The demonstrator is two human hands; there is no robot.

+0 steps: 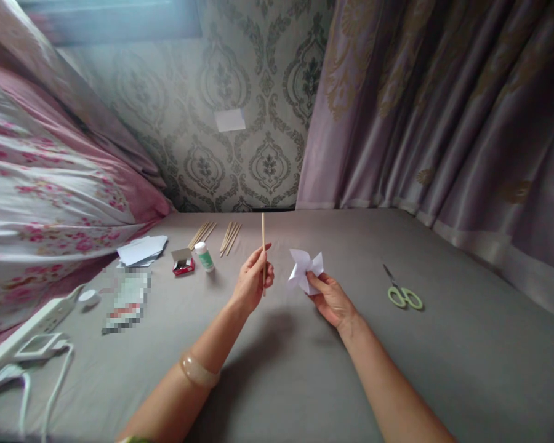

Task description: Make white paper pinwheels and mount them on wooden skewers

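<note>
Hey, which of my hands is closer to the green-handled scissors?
Right. Your right hand, holding the paper pinwheel, is to the left of the scissors; your left hand, gripping a wooden stick, is farther away on that side.

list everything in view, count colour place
Paper pinwheel: one, white, centre
Stick: one, tan, centre
Stick bundles: two, tan, far side
Bottle: one, white-green, left
Open box: one, red, beside bottle
Papers: several, white, left
Pixelated item: one, pale, left
Round piece: one, white, left
Power strip: one, white, left
Cables: two, white, lower left
Scissors: one, green-handled, right
Floral cloth: one, white-pink, left
Curtains: two, mauve, sides
Wall: one, patterned grey, back
Small sheet: one, white, on wall
Panel: one, blue, upper left
Surface: one, grey, beneath
Bangle: one, pale, lower left
Left hand: one, bare, holding stick
Right hand: one, bare, holding pinwheel
</note>
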